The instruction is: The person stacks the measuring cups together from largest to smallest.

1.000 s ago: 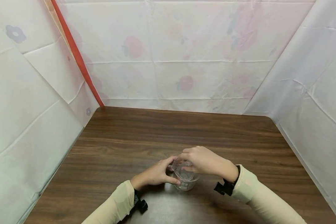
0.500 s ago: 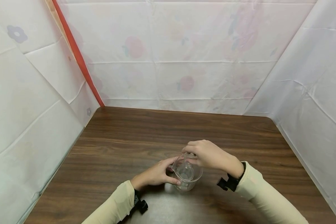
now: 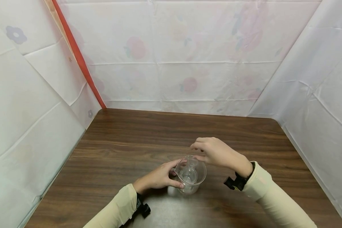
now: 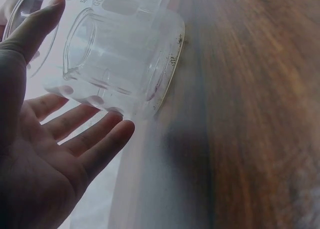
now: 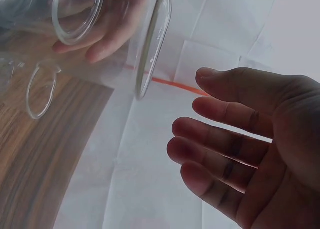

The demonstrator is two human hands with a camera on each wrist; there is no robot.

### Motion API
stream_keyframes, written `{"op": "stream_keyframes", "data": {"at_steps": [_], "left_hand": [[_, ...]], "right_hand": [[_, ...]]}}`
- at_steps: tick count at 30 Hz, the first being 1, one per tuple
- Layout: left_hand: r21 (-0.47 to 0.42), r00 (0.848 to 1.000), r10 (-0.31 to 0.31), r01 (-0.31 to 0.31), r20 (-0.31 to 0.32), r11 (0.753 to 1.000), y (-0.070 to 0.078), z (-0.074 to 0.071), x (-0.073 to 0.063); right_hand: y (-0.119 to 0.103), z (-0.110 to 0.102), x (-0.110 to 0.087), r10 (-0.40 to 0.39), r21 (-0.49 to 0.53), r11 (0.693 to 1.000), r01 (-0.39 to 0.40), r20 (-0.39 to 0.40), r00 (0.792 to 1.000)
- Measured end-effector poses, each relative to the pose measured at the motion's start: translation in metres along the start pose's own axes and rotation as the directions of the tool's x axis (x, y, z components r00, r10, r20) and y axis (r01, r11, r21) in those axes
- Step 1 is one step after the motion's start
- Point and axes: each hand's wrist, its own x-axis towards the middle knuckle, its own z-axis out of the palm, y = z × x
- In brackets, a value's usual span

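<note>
A large clear glass beaker (image 3: 200,179) stands upright on the table, with a smaller glass beaker (image 3: 189,175) inside it. My left hand (image 3: 159,176) holds the large beaker by its left side, thumb near the front and fingers behind. The left wrist view shows the thumb (image 4: 40,29) and fingers (image 4: 100,139) on either side of the glass wall, with printed marks near the rim. Just above the beaker's far right rim is my right hand (image 3: 216,152), holding nothing. Its fingers (image 5: 215,139) are loosely bent in the right wrist view, apart from the rim.
The dark wood-grain table (image 3: 131,133) runs back to a pale printed cloth (image 3: 165,57) hung behind it. Similar cloth hangs at left and right. A red strip (image 3: 77,50) slants down to the table's far left corner. Black wrist cameras (image 3: 235,183) are strapped on.
My right hand has come up out of the large beaker and moved right and away from me, leaving the smaller beaker inside. The left hand stays in place.
</note>
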Motion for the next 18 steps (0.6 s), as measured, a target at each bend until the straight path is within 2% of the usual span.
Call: {"op": "stream_keyframes", "data": {"at_steps": [6,13,18], "left_hand": [[0.005,1.000,0.020,-0.020,-0.002,1.000,0.001,0.000,0.000],[0.013,1.000,0.008,-0.008,0.003,1.000,0.002,-0.001,0.000],[0.045,1.000,-0.001,0.001,0.007,0.999,0.001,-0.001,0.000]], "right_hand": [[0.007,0.001,-0.001,0.032,0.019,0.999,-0.032,0.011,0.999],[0.017,0.005,-0.001,0.143,0.091,0.984,-0.151,0.093,0.985],[0.025,0.011,-0.002,0.184,0.107,0.974,-0.197,0.122,0.975]]}}
